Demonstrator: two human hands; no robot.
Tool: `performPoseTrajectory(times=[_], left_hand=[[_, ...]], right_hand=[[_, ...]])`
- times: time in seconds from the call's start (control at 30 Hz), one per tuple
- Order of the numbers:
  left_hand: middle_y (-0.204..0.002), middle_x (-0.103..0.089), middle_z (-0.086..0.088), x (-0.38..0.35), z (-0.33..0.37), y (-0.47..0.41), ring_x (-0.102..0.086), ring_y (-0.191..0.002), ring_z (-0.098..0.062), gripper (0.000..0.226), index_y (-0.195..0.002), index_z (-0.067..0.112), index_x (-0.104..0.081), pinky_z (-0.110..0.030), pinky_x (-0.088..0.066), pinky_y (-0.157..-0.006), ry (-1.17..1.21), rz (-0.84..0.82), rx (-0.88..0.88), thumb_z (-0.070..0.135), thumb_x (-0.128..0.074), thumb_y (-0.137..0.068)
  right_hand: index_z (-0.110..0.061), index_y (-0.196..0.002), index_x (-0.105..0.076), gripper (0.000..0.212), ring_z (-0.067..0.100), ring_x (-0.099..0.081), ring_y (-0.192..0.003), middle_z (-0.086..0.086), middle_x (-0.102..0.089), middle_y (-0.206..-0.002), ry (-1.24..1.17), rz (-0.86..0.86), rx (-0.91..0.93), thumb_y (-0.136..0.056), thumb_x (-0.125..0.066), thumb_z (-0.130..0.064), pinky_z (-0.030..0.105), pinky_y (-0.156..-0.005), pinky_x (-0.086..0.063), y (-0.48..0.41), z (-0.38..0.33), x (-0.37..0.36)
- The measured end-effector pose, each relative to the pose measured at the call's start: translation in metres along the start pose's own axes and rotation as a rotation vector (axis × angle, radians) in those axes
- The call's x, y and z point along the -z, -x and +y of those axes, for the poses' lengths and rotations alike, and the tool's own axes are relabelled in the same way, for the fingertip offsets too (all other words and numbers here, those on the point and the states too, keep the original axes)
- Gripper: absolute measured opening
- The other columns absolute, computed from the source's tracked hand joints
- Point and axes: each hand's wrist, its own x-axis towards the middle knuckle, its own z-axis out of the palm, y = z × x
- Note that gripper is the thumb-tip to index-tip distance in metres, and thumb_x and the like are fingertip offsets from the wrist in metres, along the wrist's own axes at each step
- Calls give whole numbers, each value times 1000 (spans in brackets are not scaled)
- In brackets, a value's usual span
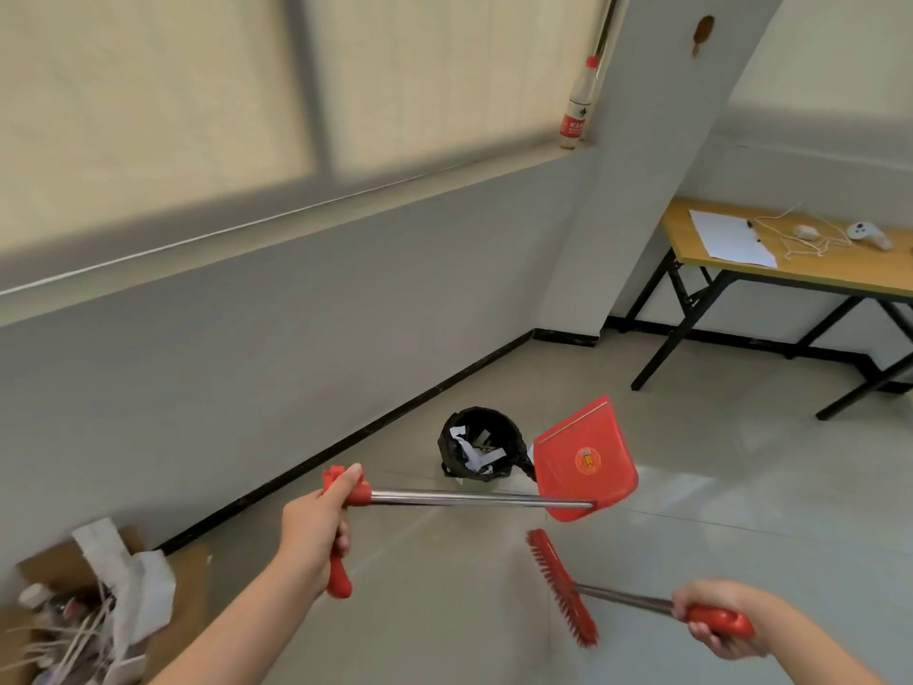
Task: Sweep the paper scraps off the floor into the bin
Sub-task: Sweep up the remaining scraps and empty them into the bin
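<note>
A small bin [481, 444] lined with a black bag stands on the floor near the wall, with white paper scraps [474, 452] inside it. My left hand [316, 529] grips the red handle of a long-handled red dustpan [585, 462], whose pan is raised and tilted just right of the bin. My right hand [719, 622] holds the red grip of a red broom [563, 585], its brush head lifted off the floor below the dustpan. No scraps show on the visible floor.
An open cardboard box [99, 610] of crumpled paper and junk sits at the lower left by the wall. A wooden table [800, 269] on black legs stands at the right, carrying paper, cord and a controller. A bottle [575, 116] rests on the window sill.
</note>
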Motion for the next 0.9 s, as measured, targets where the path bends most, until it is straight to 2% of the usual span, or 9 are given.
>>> performPoseTrajectory(times=[0.1,0.23,0.3,0.43,0.63,0.73,0.83,0.9], left_hand=[[-44,-35,-3,-6,-25,-6,-28,-36,-16,40,-64,8,-56,-24,-25,-45,124,92,103,41,-75,-76],[-38,-34,1,2,-64,-17,-29,-29,-11,31,-69,14,-54,-18,-27,-37,375,140,226,36,-71,-83],[-33,-31,5,8,-84,-20,-28,-24,-7,26,-73,20,-49,-13,-27,-31,500,123,309,36,-63,-90],[-29,-32,8,11,-117,-16,-29,-20,-2,25,-75,23,-44,-6,-26,-29,676,117,407,31,-49,-99],[-26,-32,5,11,-149,-8,-28,-18,-5,28,-76,21,-41,-5,-28,-30,838,171,545,34,-41,-102],[-26,-33,4,13,-156,-14,-29,-17,-7,30,-76,21,-40,-5,-30,-31,845,193,591,35,-39,-102],[-32,-50,-3,9,-166,-18,-34,-18,-8,29,-80,18,-43,-9,-35,-30,823,161,645,37,-40,-102],[-35,-55,-6,2,-168,-16,-36,-19,-8,29,-81,15,-46,-11,-37,-31,811,152,672,36,-42,-101]], right_hand=[[-5,-69,-53,14,13,-44,-30,8,-52,-47,55,20,9,-81,-59,-7,15,-34,-37,0,-10,2],[-6,-68,-51,16,13,-41,-31,7,-50,-45,90,25,24,-82,-59,-8,14,-35,-36,0,-24,-1],[-6,-65,-50,20,13,-39,-31,7,-49,-44,102,24,31,-83,-58,-8,14,-35,-36,1,-29,-4],[-5,-67,-51,18,13,-40,-32,7,-49,-45,133,22,39,-83,-57,-8,15,-36,-36,0,-38,-17],[-4,-67,-50,17,14,-41,-34,8,-49,-45,154,19,53,-82,-57,-7,16,-37,-37,7,-42,-38],[-4,-68,-50,15,15,-40,-36,8,-49,-47,172,15,48,-81,-58,-7,17,-39,-38,6,-35,-43],[-4,-77,-53,8,16,-40,-37,9,-51,-50,189,17,39,-79,-60,-7,17,-40,-38,3,-28,-44],[-3,-79,-54,7,16,-41,-36,10,-52,-50,200,12,28,-79,-61,-6,17,-41,-38,2,-26,-46]])
